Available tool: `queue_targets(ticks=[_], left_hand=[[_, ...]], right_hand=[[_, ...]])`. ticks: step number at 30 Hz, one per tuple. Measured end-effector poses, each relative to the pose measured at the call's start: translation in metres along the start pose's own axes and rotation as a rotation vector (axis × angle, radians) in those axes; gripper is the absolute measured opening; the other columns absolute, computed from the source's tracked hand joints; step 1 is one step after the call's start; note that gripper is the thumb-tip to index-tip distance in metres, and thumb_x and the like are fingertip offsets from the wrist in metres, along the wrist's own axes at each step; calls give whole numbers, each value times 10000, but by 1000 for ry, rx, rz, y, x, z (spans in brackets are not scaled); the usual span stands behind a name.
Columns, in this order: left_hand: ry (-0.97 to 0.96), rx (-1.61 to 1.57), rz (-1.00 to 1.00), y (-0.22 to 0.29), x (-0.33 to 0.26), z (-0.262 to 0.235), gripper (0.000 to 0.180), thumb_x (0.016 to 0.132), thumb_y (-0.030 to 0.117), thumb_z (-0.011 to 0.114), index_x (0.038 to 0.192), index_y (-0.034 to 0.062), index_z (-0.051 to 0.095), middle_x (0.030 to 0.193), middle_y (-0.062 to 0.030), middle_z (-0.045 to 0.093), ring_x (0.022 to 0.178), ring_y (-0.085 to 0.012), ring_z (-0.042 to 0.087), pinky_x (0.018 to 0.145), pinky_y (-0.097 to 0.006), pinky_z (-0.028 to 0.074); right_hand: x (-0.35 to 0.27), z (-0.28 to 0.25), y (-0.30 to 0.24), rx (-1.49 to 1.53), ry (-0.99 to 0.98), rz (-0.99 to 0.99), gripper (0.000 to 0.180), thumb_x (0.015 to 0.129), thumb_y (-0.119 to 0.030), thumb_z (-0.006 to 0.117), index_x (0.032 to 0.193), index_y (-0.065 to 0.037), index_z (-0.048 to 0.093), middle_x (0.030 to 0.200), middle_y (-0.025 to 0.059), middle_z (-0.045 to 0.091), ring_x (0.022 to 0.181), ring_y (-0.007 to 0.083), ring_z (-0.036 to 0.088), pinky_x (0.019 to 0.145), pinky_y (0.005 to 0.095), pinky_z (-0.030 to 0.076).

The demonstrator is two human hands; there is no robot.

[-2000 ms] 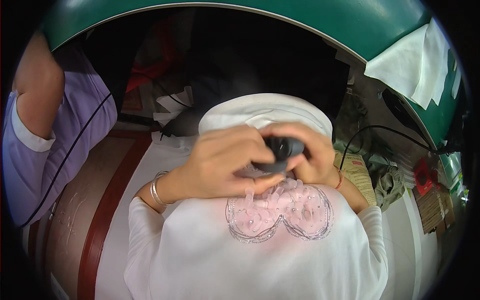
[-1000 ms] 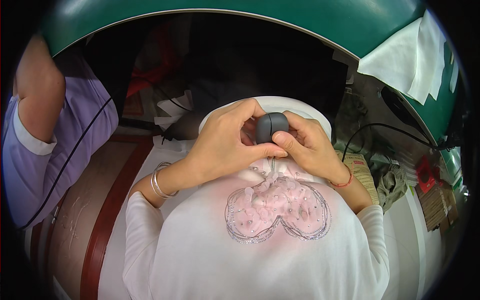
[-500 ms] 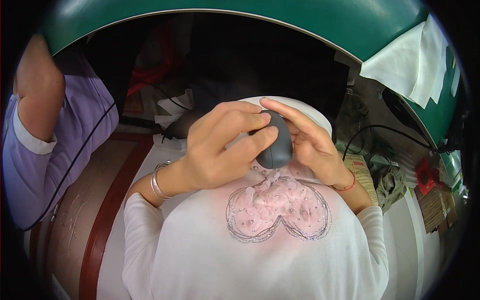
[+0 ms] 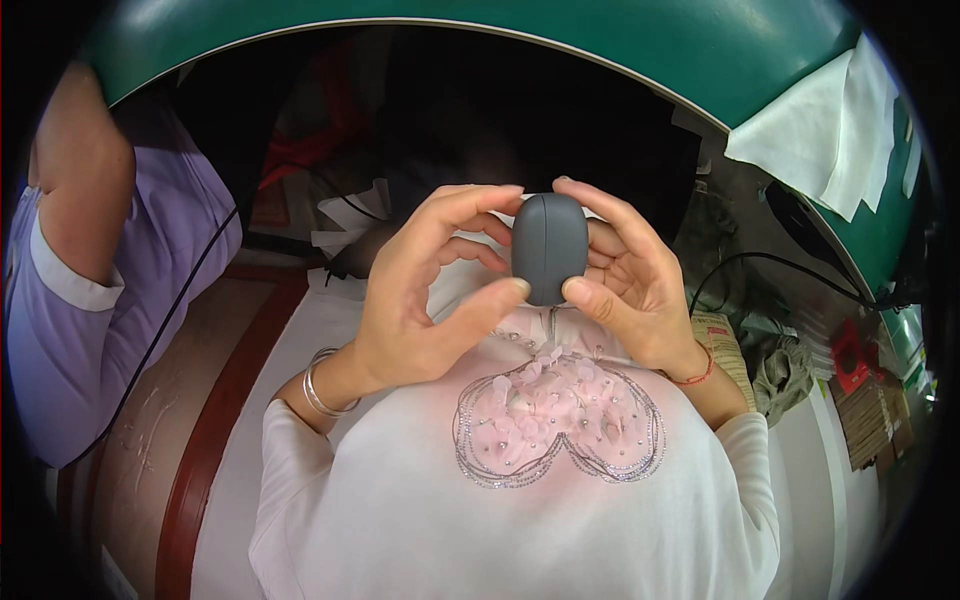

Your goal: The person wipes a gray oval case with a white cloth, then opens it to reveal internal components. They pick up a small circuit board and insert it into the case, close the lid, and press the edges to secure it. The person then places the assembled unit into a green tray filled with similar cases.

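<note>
A small, smooth, dark grey oval case with a seam down its middle stands upright between both hands, raised over a white top with a pink beaded heart. The left hand and right hand pinch it with thumb and fingertips, top and bottom. Even pressure either side of the seam would steady it. It looks closed, so any contents are hidden. Left of the hands, a person's purple sleeve.

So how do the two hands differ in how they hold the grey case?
The left hand wears silver bangles at the wrist; the right hand wears a thin red cord. The left hand's fingers curl in from the side, with gaps between them, while the right hand's lie close behind the grey case. Both pinch the case between thumb and fingertips, holding it upright.
</note>
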State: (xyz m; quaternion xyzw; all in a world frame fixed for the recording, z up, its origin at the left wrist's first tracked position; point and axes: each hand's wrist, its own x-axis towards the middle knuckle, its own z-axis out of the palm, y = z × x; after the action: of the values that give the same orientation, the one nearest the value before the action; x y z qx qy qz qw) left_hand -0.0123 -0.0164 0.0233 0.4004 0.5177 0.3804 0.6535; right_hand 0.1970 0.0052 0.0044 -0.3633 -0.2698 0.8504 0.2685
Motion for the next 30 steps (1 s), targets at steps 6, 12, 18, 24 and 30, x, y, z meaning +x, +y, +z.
queue_targets(ticks=[6,12,18,24,30], left_hand=[[-62,64,-91,-6,3,1,403,783,42,774,1140,-29,601,1060,-99,629,929,-152,629,796,-278,532],[-103,145,-137,2,4,2,399,746,-9,794,1099,-42,609,1027,-109,627,944,-154,620,821,-288,524],[-91,162,-77,-4,1,1,396,703,-18,823,1044,-56,626,944,-99,639,891,-158,630,842,-305,533],[-17,75,-56,-9,3,8,386,705,86,839,1028,-16,654,995,-81,659,832,-146,642,759,-276,545],[-104,465,205,6,14,3,659,637,274,862,1208,42,628,1229,-106,575,1070,-252,554,827,-350,506]], right_hand=[[-3,0,5,-359,-30,-155,558,873,-57,668,1388,-13,457,1338,144,552,1167,248,592,983,354,494],[-5,-1,7,-495,-4,-191,539,839,-66,696,1344,-9,518,1299,167,592,1141,288,617,972,357,489],[-5,-4,10,-573,-36,-291,509,831,-85,701,1311,-3,554,1274,172,611,1135,319,618,961,364,486],[-4,-6,8,-538,-44,-285,537,837,-69,694,1342,-10,523,1263,164,617,1126,300,620,955,363,491],[-1,-5,-5,172,84,108,543,949,-141,605,1434,-22,392,1153,143,633,1020,210,645,893,337,528]])
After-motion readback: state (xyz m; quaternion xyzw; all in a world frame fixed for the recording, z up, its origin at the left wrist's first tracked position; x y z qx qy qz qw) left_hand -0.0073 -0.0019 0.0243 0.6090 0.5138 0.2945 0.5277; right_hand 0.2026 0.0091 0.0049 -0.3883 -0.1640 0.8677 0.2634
